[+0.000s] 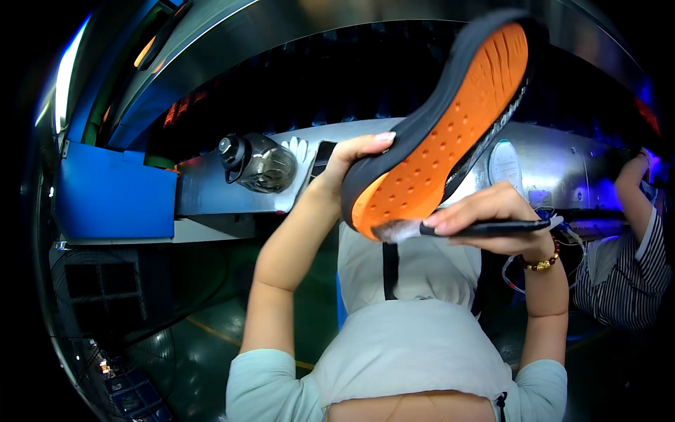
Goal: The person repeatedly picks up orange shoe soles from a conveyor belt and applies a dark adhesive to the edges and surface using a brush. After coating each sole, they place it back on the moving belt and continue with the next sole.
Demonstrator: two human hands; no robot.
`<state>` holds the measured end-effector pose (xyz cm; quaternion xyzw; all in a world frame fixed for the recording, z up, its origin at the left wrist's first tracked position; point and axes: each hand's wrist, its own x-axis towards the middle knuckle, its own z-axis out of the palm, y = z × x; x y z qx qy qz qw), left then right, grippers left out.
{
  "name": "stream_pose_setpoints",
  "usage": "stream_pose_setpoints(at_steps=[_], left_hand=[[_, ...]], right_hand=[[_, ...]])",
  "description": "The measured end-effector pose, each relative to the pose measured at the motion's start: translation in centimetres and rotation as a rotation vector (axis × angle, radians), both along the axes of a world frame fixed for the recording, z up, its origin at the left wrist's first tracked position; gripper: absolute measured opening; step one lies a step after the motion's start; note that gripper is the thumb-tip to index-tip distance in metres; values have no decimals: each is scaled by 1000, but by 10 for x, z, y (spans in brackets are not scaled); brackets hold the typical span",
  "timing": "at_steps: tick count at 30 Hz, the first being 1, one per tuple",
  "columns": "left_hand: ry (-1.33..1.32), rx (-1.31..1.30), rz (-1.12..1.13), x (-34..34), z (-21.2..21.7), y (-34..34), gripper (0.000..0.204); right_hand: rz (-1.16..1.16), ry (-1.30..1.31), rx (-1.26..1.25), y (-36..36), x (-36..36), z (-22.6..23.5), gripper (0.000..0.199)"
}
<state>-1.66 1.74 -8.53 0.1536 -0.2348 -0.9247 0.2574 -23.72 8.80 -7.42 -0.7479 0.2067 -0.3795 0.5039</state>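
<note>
Nearest the camera, the person's pale grey-green garment fills the lower centre, and both bare forearms rise from the lower edge. The right hand, with a beaded bracelet at the wrist, has its fingers closed around a dark-handled brush held nearly level; its whitish bristles point to the left and touch the lower end of the shoe sole. The left hand is curled around the left edge of the shoe sole, thumb lying along the dark rim; the other fingers are hidden behind the sole, so their spread cannot be told. The sole is held up in the air between the 2 hands, tilted, its orange dimpled face turned to the camera and its dark rim running from lower left to upper right, well above the counter.

Beyond the hands, a grey metal counter runs across the frame. On it lie a dark tinted bottle with a black cap on its side, a white glove just beside it, and a white oval piece to the right of the sole. A blue box stands at the counter's left end. At the far right, another person's arm in a striped sleeve reaches towards the counter. Farthest back is a curved dark enclosure.
</note>
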Motion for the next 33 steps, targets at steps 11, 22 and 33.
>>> stream_pose_setpoints(at_steps=[11, 22, 33], left_hand=[[-549, 9, -181, -5, 20, 2, 39], [-681, 91, -151, 13, 26, 17, 38], [-609, 90, -175, 41, 20, 30, 56]], right_hand=[[194, 340, -199, -6, -31, 34, 14], [16, 137, -76, -9, -43, 16, 16], [-18, 69, 86, 15, -62, -18, 17]])
